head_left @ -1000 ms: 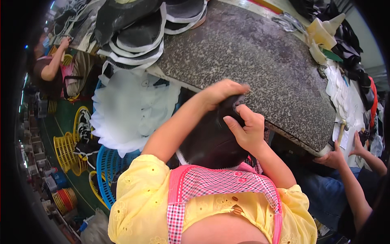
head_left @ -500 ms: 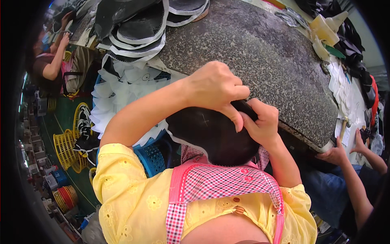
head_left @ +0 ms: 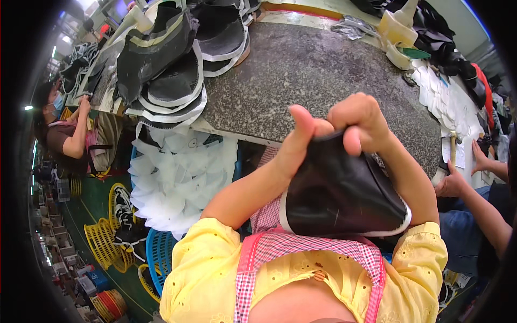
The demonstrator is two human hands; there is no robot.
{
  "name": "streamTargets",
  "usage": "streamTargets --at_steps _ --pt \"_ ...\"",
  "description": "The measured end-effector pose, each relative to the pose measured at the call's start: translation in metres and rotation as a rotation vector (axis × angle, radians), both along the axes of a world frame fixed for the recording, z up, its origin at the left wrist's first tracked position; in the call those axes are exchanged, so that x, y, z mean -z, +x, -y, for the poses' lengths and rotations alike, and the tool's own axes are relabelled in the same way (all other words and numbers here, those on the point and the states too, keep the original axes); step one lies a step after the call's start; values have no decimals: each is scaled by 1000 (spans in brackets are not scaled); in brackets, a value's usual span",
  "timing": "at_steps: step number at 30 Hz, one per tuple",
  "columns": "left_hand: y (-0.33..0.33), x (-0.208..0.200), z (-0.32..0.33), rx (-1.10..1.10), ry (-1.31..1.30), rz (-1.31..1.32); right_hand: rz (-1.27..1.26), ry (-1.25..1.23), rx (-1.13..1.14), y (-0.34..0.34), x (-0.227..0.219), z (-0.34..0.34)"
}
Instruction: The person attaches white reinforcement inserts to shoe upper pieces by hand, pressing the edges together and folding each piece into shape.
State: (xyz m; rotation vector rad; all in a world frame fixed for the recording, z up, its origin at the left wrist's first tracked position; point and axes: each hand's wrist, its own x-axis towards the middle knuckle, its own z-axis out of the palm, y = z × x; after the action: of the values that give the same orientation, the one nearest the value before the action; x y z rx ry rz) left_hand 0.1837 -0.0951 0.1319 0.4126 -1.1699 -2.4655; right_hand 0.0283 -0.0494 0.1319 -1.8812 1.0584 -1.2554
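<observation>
A black shoe upper (head_left: pixel 342 188) with a white edge hangs in front of my checked apron, just off the near side of the speckled stone-topped table (head_left: pixel 301 70). Its narrow top edge is gripped from both sides. My left hand (head_left: pixel 301 134) pinches that edge with the thumb sticking up. Curled into a fist, my right hand (head_left: pixel 360 125) holds the same edge from the right, close beside the left. The upper's wide white-rimmed end lies against my apron. More black uppers (head_left: pixel 175 81) with white borders are stacked on the table's left end.
White thin pieces (head_left: pixel 172 177) fill a basket below the table edge. Yellow baskets (head_left: pixel 99 245) and a black laced shoe (head_left: pixel 126 231) are at lower left. A yellowish bottle (head_left: pixel 397 27) and a hammer (head_left: pixel 453 142) lie right. Other people's hands (head_left: pixel 452 180) work at right; another person (head_left: pixel 67 137) is left.
The upper has turned so its white-edged end now points down toward me. My hands have shifted, the right one now over the top edge and the left one lower. The view has swung slightly.
</observation>
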Motion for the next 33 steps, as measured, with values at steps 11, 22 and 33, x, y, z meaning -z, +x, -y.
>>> streamTargets --at_steps 11,22,33 --pt "23 8 32 157 -542 -112 0 171 103 -2 13 1" --pt "25 24 88 -85 -1205 143 265 252 175 -2 50 26" --pt "40 -2 76 -217 -779 312 117 -80 758 7 5 19"
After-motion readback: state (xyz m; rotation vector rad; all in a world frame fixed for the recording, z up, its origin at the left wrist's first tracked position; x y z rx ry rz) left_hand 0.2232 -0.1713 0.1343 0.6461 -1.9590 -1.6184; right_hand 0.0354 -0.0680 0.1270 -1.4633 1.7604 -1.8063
